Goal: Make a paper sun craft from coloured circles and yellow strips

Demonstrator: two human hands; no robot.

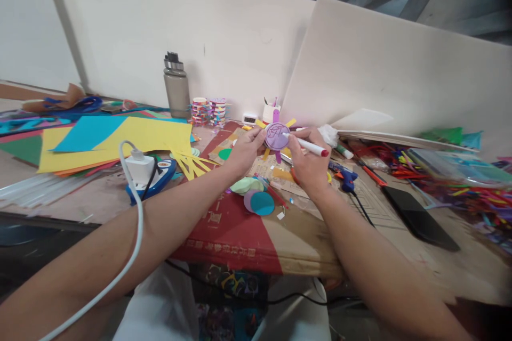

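Between thumb and fingers, my left hand (248, 148) grips the left edge of a round purple paper disc (275, 139) with purple and yellow strips sticking out around it. Dark lines are drawn on the disc's face. My right hand (310, 162) is closed round a white marker (308, 145) with a red end, its other end pointing at the disc; whether the tip touches cannot be made out. Beneath the hands lie a teal paper circle (262, 203), a lilac one beside it and pale green ones (247, 186).
A grey bottle (176, 88) stands at the back. Yellow paper sheets (152, 136) and a power strip (160, 176) lie left. On the right are a blue glue gun (347, 178), a black phone (418, 216) and a plastic box (456, 168). A white cable (138, 234) crosses my left forearm.
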